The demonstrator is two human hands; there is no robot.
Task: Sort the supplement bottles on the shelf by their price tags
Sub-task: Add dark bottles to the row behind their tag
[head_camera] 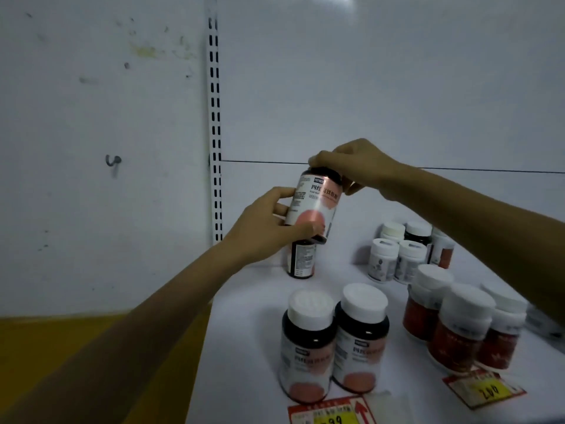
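White painted metal fills the head view: a scuffed wall panel [91, 117] left of the slotted upright [215, 117], a smooth back panel [382, 87] right of it, and a matt white shelf [250, 347] running from the upright's foot toward me. Right of the upright, above its foot, I have the held bottle [315, 203] lifted clear of the shelf and tilted. My left hand [263, 228] is wrapped round its glossy labelled body and my right hand [351, 163] is curled down over its top, so both are clamped on it. It is a dark round jar with a white wrap showing a pink disc. Beneath it, just right of the upright's foot, a lone dark bottle [301, 261] stands with its small print facing me. Nearer me than the upright, two dark bottles with broad white caps [308, 341] stand touching. They carry the same pink-disc label and stand behind a red and yellow price tag [330, 413] reading 99. Well right of the upright, red-labelled bottles [458, 332] with white caps bunch behind a second tag [489, 390] reading 200. Further back, small white plastic bottles [383, 260] mix with a dark one. I judge the sorting partly done: two groups sit by tags, and the one in my grip looks to belong with the pink-disc pair. The back cluster and the lone bottle are left, with no tag I can see by them.
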